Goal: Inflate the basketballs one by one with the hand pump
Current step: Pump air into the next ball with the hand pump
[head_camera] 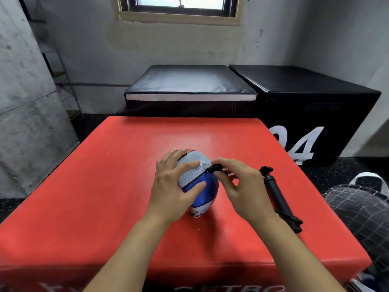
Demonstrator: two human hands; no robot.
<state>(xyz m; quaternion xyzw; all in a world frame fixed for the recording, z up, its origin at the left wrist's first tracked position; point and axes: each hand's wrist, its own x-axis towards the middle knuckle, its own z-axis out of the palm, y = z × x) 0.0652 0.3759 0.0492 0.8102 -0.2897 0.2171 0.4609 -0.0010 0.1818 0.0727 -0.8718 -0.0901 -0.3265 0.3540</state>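
My right hand is pinching a small black nozzle between thumb and fingertips, the grip narrow and closed on it, and the nozzle tip is touching the ball at the seam where its grey panel is meeting its blue one. I cannot tell whether the tip is actually in the valve. My left hand is lying over the ball's left side, fingers spread and curving round it, the thumb pressing on the blue panel, so that grip is wide and holding the ball down. The ball is sitting on the red bench, just right of its middle, looking soft and squashed rather than round, with a white printed panel showing at its near end.

The pump is lying on the bench just right of my right hand, apart from it, handle end pointing away from me.

At the right edge a dark mesh bag with white lines is sitting beside the bench; I cannot see what is in it. Beyond the bench, two black padded boxes are standing against the wall.
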